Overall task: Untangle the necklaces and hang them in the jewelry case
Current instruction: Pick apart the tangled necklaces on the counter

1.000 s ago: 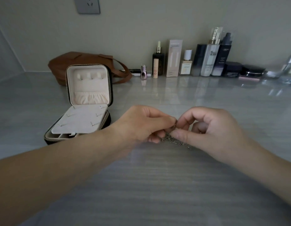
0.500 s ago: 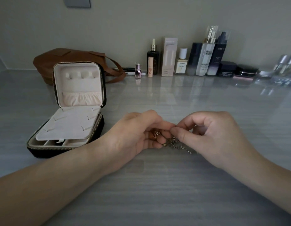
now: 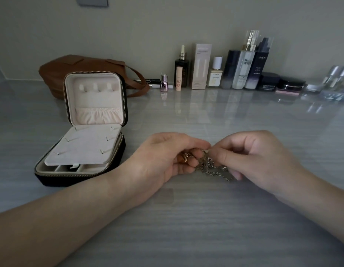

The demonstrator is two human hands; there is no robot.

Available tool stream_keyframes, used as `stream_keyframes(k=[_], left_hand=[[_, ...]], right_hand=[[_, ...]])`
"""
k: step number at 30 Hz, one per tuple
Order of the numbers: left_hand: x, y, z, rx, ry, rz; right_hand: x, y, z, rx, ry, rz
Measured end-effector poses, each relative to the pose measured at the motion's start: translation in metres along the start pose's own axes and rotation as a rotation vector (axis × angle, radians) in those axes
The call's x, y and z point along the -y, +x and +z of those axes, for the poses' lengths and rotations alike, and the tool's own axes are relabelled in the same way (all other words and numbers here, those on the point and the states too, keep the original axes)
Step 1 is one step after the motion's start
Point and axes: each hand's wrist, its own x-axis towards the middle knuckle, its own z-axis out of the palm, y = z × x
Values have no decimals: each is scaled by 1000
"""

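Observation:
A knot of thin silver necklaces [image 3: 212,168] hangs between my two hands just above the grey table. My left hand [image 3: 167,157] pinches the chains at its fingertips, and a small gold pendant [image 3: 183,158] shows under its curled fingers. My right hand [image 3: 257,157] pinches the same tangle from the right, thumb against forefinger. The black jewelry case [image 3: 80,174] stands open at the left, its lid upright with three pale hooks [image 3: 95,87] and a gathered pocket. A beige flap [image 3: 84,145] covers the lower tray.
A brown leather bag [image 3: 75,68] lies behind the case. A row of cosmetic bottles and boxes [image 3: 230,70] lines the back wall, with dark jars [image 3: 279,83] and clear bottles [image 3: 336,78] further right. The table [image 3: 186,228] runs bare toward me.
The view has shifted, so the case sits lower and further left. My hands stay pinched together on the tangle; the gold pendant and more chain now show below my fingers.

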Motion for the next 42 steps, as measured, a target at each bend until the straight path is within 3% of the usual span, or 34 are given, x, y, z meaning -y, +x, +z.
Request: stream_keyframes(k=[4,14,20,29,38,42], left_hand=[[4,-2,1,-47,177,59],[3,-7,0,-190,505,247],[3,-7,2,-174,497,242],[4,-7,2,-171,277,222],[6,-7,5,-202,237,190],[7,-9,6,-182,267,174]], right_hand=[[2,-1,-3,8,115,-14],[2,-3,0,33,50,-51],[2,-4,1,37,62,-56],[-3,2,-2,-14,-6,-39],[-7,-2,-6,-70,-46,-155],[-3,-12,-3,-37,-216,-301]])
